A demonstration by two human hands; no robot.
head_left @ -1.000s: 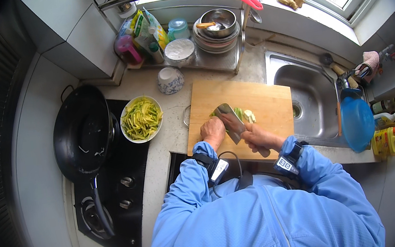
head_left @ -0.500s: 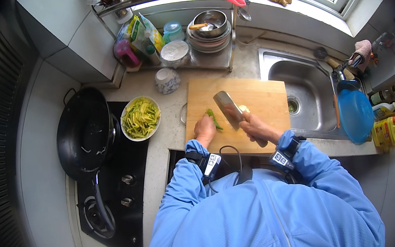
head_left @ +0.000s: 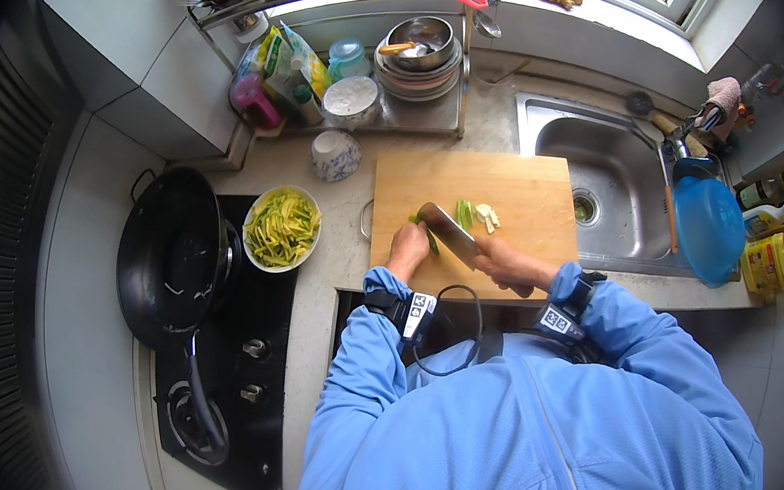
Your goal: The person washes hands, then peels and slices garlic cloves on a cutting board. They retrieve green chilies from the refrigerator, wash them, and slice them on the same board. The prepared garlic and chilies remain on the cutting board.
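Observation:
On the wooden cutting board (head_left: 524, 188), my left hand (head_left: 407, 251) is closed around a green pepper (head_left: 432, 242), mostly hidden by the fingers and the blade. My right hand (head_left: 513, 266) grips a kitchen cleaver (head_left: 450, 233) by its handle. The blade slants from the right hand up to the left, its far end beside the pepper and close to my left fingers. Just right of the blade lie cut green strips (head_left: 464, 215), and beside them pale pieces, seemingly garlic (head_left: 487, 217).
A bowl of yellow-green strips (head_left: 282, 228) stands left of the board, near a black wok (head_left: 171, 266) on the stove. A patterned bowl (head_left: 336, 155) sits behind. To the right are a steel sink (head_left: 598, 141) and a blue basin (head_left: 710, 225).
The cleaver has come left and down, onto the pepper beside my left hand. Green strips and pale pieces that the blade and right hand mostly covered now show.

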